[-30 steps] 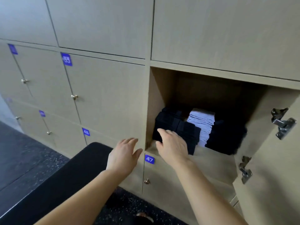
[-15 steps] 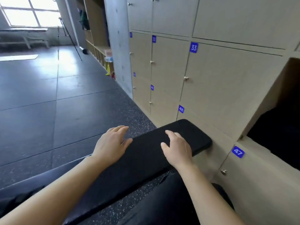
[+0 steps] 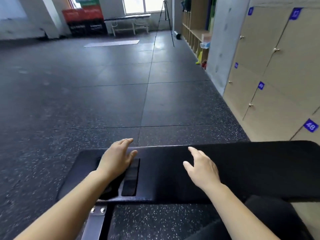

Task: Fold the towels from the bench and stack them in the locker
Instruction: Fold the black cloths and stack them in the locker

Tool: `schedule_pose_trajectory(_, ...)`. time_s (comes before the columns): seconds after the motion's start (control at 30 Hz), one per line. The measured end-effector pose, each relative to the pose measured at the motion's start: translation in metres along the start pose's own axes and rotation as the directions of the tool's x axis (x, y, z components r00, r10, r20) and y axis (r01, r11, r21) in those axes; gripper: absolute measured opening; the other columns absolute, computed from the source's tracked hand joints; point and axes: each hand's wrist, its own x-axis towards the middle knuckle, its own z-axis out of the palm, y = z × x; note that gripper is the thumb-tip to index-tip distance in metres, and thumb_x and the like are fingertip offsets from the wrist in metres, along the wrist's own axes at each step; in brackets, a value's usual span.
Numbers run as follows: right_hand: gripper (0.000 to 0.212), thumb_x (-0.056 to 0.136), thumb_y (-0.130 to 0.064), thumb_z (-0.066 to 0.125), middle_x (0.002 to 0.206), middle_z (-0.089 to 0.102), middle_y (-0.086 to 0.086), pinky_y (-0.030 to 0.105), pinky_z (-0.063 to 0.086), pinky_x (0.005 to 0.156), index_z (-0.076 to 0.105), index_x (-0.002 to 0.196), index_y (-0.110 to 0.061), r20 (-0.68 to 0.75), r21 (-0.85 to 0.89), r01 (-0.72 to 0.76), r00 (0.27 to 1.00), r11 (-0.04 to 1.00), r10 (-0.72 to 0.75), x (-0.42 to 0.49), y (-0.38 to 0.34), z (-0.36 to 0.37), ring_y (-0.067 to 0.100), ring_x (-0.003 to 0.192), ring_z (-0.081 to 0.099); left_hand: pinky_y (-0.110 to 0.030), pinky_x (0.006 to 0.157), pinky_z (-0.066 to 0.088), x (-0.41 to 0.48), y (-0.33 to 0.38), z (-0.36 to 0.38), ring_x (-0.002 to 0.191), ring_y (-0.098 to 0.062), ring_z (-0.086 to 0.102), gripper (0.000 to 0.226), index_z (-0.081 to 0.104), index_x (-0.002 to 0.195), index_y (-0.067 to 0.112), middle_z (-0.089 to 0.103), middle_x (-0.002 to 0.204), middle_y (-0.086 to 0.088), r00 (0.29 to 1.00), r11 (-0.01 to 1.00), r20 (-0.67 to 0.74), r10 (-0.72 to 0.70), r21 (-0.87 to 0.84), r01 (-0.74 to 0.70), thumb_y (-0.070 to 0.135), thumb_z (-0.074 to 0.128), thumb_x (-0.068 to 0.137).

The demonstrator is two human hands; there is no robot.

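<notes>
I look out over the dark speckled rubber floor (image 3: 103, 101), wide and open ahead and to the left of the long black padded worktop (image 3: 242, 170). The worktop's right end runs close to the wall of beige wooden lockers with blue number tags (image 3: 277, 75), whose visible doors are closed. A dark folded towel (image 3: 131, 177) lies flat near the worktop's rounded left edge, and my left hand (image 3: 117, 158) is over it with straight fingers gripping nothing, contact unclear, while my right hand (image 3: 202, 168) hovers above the worktop's middle, fingers loosely spread and holding nothing.
</notes>
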Motion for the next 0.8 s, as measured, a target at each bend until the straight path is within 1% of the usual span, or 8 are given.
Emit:
schedule_pose_trajectory(0.23,0.064,0.097,-0.04,0.049,0.15,0.035,-0.004,0.027,0.034,0.106,0.021,0.151,-0.021,0.14,-0.103,0.121,0.984,0.987,-0.106,0.021,-0.033,0.058,0.014,0.138,0.033,-0.037,0.107,0.041,-0.011,-0.086,0.029,0.129,-0.029,0.052,0.057,0.057,0.134,0.007,0.059,0.136,-0.011,0.995,0.996,0.061,-0.075,0.046,0.072,0.036,0.07,0.088)
schedule_pose_trajectory(0.37,0.067,0.096,-0.041,0.047,0.154,0.026,-0.004,0.027,0.031,0.11,0.016,0.152,-0.022,0.206,-0.146,0.159,0.97,0.976,-0.127,0.028,-0.049,0.092,0.014,0.142,0.025,-0.04,0.108,0.04,-0.021,-0.13,0.053,0.131,-0.03,0.05,0.07,0.056,0.137,0.008,0.057,0.139,-0.013,0.986,0.988,0.083,-0.145,0.069,0.139,0.053,0.063,0.084)
schedule_pose_trajectory(0.43,0.066,0.097,-0.041,0.045,0.155,0.022,-0.003,0.028,0.03,0.112,0.014,0.153,-0.022,0.246,-0.155,0.189,0.958,0.97,-0.147,0.031,-0.057,0.107,0.015,0.143,0.022,-0.039,0.111,0.037,-0.025,-0.148,0.064,0.135,-0.029,0.045,0.086,0.052,0.141,0.01,0.052,0.143,-0.012,0.979,0.983,0.105,-0.174,0.079,0.166,0.07,0.048,0.08)
schedule_pose_trajectory(0.5,0.066,0.099,-0.04,0.043,0.157,0.018,-0.001,0.028,0.027,0.114,0.012,0.153,-0.021,0.299,-0.17,0.24,0.937,0.956,-0.182,0.034,-0.065,0.122,0.016,0.144,0.019,-0.037,0.116,0.028,-0.027,-0.164,0.074,0.143,-0.027,0.034,0.099,0.042,0.148,0.015,0.041,0.152,-0.01,0.969,0.978,0.136,-0.204,0.073,0.196,0.078,0.028,0.073)
schedule_pose_trajectory(0.57,0.065,0.1,-0.038,0.042,0.158,0.017,0.0,0.028,0.023,0.115,0.011,0.154,-0.02,0.351,-0.165,0.29,0.911,0.943,-0.219,0.037,-0.073,0.136,0.017,0.145,0.016,-0.033,0.119,0.021,-0.028,-0.176,0.084,0.148,-0.023,0.022,0.102,0.032,0.153,0.022,0.028,0.159,-0.008,0.961,0.976,0.174,-0.217,0.051,0.211,0.08,0.017,0.07)
schedule_pose_trajectory(0.67,0.063,0.101,-0.034,0.042,0.159,0.014,-0.001,0.028,0.017,0.118,0.012,0.154,-0.02,0.403,-0.133,0.353,0.873,0.926,-0.275,0.04,-0.084,0.155,0.015,0.146,0.013,-0.032,0.119,0.018,-0.03,-0.19,0.101,0.15,-0.02,0.015,0.102,0.026,0.153,0.031,0.017,0.163,-0.005,0.949,0.974,0.231,-0.214,-0.024,0.225,0.085,0.014,0.068)
schedule_pose_trajectory(0.73,0.062,0.101,-0.033,0.041,0.16,0.011,-0.001,0.028,0.014,0.119,0.011,0.154,-0.019,0.46,-0.123,0.403,0.833,0.907,-0.307,0.043,-0.087,0.167,0.015,0.147,0.009,-0.032,0.12,0.017,-0.031,-0.195,0.113,0.15,-0.022,0.017,0.107,0.028,0.153,0.032,0.017,0.163,-0.007,0.95,0.969,0.232,-0.208,-0.084,0.233,0.094,0.013,0.067)
schedule_pose_trajectory(0.8,0.061,0.102,-0.031,0.04,0.161,0.007,0.002,0.029,0.01,0.12,0.01,0.154,-0.017,0.538,-0.116,0.454,0.776,0.883,-0.328,0.046,-0.089,0.178,0.016,0.148,0.005,-0.029,0.118,0.014,-0.031,-0.197,0.123,0.149,-0.025,0.02,0.102,0.031,0.151,0.03,0.02,0.162,-0.011,0.954,0.969,0.227,-0.198,-0.102,0.226,0.091,0.017,0.071)
